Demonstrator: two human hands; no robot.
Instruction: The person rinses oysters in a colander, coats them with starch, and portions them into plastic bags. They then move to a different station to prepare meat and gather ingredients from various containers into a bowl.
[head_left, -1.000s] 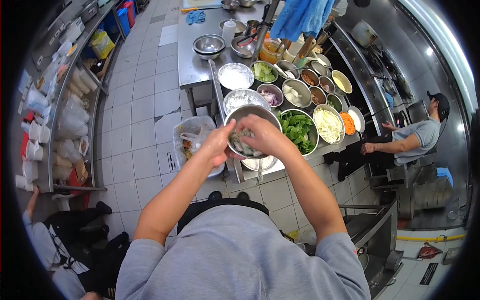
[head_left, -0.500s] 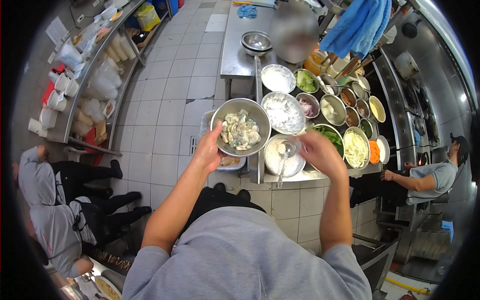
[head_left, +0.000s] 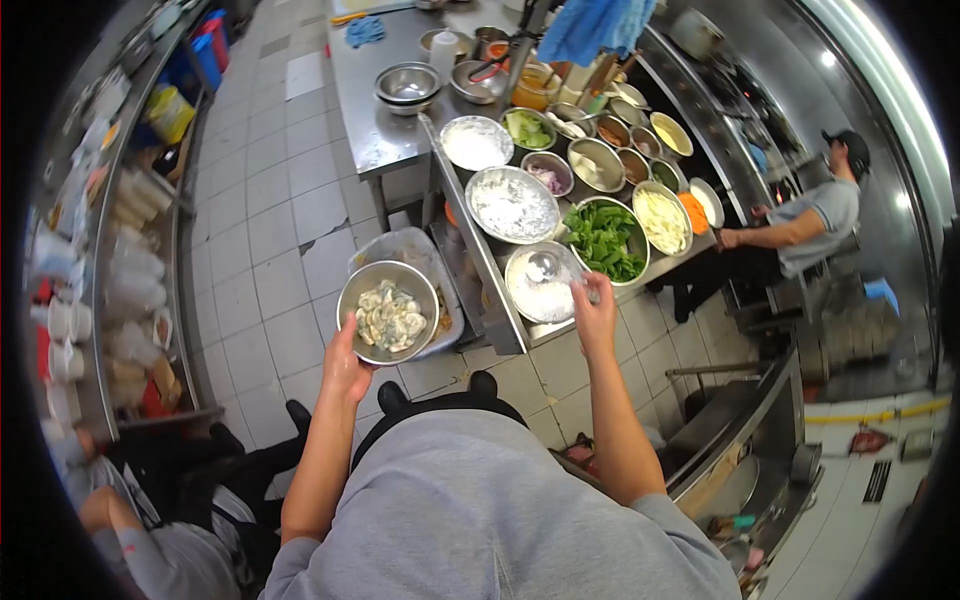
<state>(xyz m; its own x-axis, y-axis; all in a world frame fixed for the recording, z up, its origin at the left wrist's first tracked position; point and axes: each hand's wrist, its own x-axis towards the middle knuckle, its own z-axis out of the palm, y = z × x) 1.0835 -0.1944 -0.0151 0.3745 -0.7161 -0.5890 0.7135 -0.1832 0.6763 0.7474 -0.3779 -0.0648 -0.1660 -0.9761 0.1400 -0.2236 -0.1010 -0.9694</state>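
My left hand (head_left: 347,368) grips the near-left side of a steel bowl (head_left: 430,290), thumb up against its outer wall. Pale, greyish pieces of shellfish (head_left: 390,318), probably shucked oysters, lie in it. Over on the right, my right hand (head_left: 595,312) is closed round the handle of a metal ladle (head_left: 542,266). The ladle's round end rests in a bowl of white powder (head_left: 545,300) at the counter's near corner. Beyond that stand a second bowl of white powder (head_left: 512,204) and a bowl of green leaves (head_left: 607,240).
A lined plastic bin (head_left: 448,262) stands beneath the held bowl. Several ingredient bowls, including shredded cabbage (head_left: 662,221) and carrot (head_left: 693,213), crowd the counter. A co-worker (head_left: 815,220) stands at the stove on the right; others are at lower left, beside a shelf (head_left: 150,330).
The view has turned. My left hand has lowered the shellfish bowl toward the bin and away from the counter. My right hand, blurred over the powder bowl before, now holds the ladle's handle.
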